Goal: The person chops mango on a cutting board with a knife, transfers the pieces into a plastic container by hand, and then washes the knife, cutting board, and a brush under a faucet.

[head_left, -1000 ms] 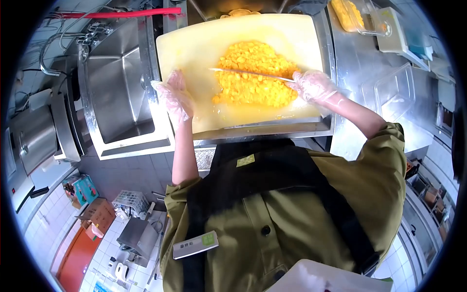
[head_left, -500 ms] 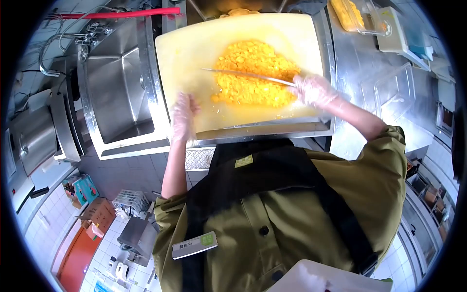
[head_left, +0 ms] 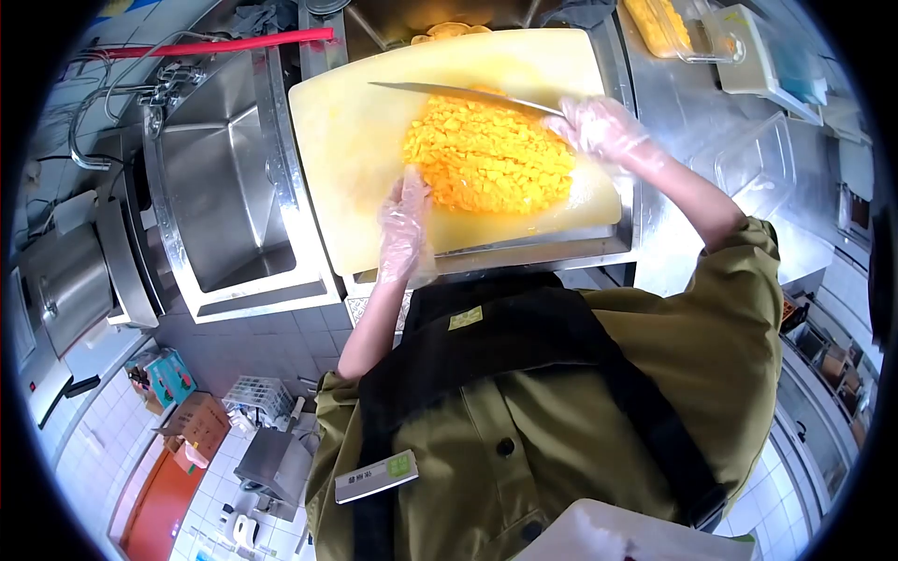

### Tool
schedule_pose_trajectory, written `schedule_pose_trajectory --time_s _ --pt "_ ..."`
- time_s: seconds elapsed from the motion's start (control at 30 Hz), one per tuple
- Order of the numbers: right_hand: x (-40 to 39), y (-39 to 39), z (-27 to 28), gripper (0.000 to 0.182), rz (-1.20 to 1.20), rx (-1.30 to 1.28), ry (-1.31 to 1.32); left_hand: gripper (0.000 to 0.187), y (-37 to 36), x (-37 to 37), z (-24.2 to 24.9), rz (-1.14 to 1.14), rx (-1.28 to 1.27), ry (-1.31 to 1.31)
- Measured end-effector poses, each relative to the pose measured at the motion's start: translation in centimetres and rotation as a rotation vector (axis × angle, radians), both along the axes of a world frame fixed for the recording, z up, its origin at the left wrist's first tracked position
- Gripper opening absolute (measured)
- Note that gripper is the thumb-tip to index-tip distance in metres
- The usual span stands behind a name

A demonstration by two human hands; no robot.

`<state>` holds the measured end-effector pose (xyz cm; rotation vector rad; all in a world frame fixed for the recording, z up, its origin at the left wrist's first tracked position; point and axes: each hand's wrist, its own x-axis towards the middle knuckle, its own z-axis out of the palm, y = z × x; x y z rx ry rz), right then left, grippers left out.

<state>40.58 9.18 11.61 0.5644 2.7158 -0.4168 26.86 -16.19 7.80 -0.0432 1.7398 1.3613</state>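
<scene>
A heap of diced yellow-orange fruit, which looks like mango (head_left: 491, 154), lies on a large pale cutting board (head_left: 341, 140). My right hand (head_left: 603, 129), in a clear plastic glove, grips a long knife (head_left: 449, 91) by its handle. The blade points left across the far edge of the heap. At the heap's near left edge is my left hand (head_left: 404, 229), also gloved. Its fingers reach forward beside the fruit, look extended, and hold nothing I can see.
The board rests over a steel sink frame, with another sink basin (head_left: 224, 178) to its left. Yellow pieces (head_left: 449, 32) sit beyond the board's far edge. At right, a clear container of yellow fruit (head_left: 659, 28) and a clear empty-looking container (head_left: 756, 164) stand on the steel counter.
My left hand has moved right, from the board's left side to the heap. The knife has gone from across the heap's middle to its far edge.
</scene>
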Motion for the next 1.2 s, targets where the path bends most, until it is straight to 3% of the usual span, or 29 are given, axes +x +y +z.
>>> schedule_pose_trajectory --time_s 0.07,0.1,0.17,0.2,0.27,0.33,0.37,0.43,0.5,0.57,0.63,0.7,0.77,0.83,0.9,1.03,1.13,1.2 --pt "0.0 1.7 -3.6 0.041 0.124 0.014 0.085 0.039 1.2 -0.8 3.6 -0.455 -0.410 0.334" --pt "-0.2 2.0 -4.1 0.042 0.183 0.023 0.128 0.036 0.7 -0.4 2.9 -0.583 -0.253 0.573" --pt "-1.6 3.0 -2.3 0.044 0.199 0.088 -0.050 0.031 -0.7 1.4 -1.5 -0.801 0.085 1.049" --pt "-2.3 2.8 -1.0 0.046 0.207 0.107 -0.145 0.027 -1.2 3.0 -4.4 -0.835 0.334 0.656" --pt "-3.9 3.8 -0.7 0.048 0.214 0.111 -0.107 0.021 2.4 4.4 -5.3 -1.170 0.583 0.537" --pt "-4.7 4.3 -2.8 0.048 0.256 0.055 -0.100 0.020 4.7 6.9 -4.8 -1.607 0.544 1.187" --pt "-4.8 4.7 -4.4 0.048 0.301 0.055 -0.041 0.020 4.8 8.6 -6.3 -1.685 0.498 1.596" --pt "-5.9 4.6 -2.2 0.047 0.331 0.097 -0.033 0.019 5.8 8.5 -6.8 -1.640 0.505 1.662" --pt "-7.1 3.8 -1.0 0.047 0.268 0.006 -0.150 0.015 6.6 7.5 -3.9 -1.424 0.643 0.950" --pt "-7.2 4.4 -2.0 0.047 0.331 0.015 -0.137 0.014 6.8 7.0 -2.8 -1.549 0.606 1.129" --pt "-8.4 5.1 -2.3 0.047 0.375 0.048 -0.111 0.014 7.9 5.9 -1.7 -1.658 0.425 1.094" --pt "-9.0 4.6 -1.5 0.047 0.368 0.071 -0.107 0.014 8.7 6.1 0.5 -1.747 0.144 0.778" --pt "-9.0 5.0 -2.9 0.048 0.393 0.060 -0.088 0.016 8.0 7.8 -6.9 -1.540 0.389 0.889" --pt "-9.4 5.5 -3.2 0.048 0.415 0.072 -0.021 0.017 8.3 7.5 -8.3 -1.379 0.511 1.057" --pt "-9.2 5.5 -2.6 0.048 0.419 0.089 0.074 0.018 8.8 5.6 -4.2 -1.284 0.530 1.260" --pt "-8.0 5.8 -4.4 0.045 0.396 -0.005 -0.127 0.018 9.5 4.1 -3.9 -1.333 0.329 1.297" --pt "-5.9 5.9 -3.5 0.045 0.333 0.034 -0.069 0.018 9.3 3.4 -5.1 -1.170 0.509 1.434" --pt "-4.7 5.2 -3.4 0.044 0.294 -0.004 -0.118 0.019 8.9 3.2 -4.6 -1.304 0.468 1.373"
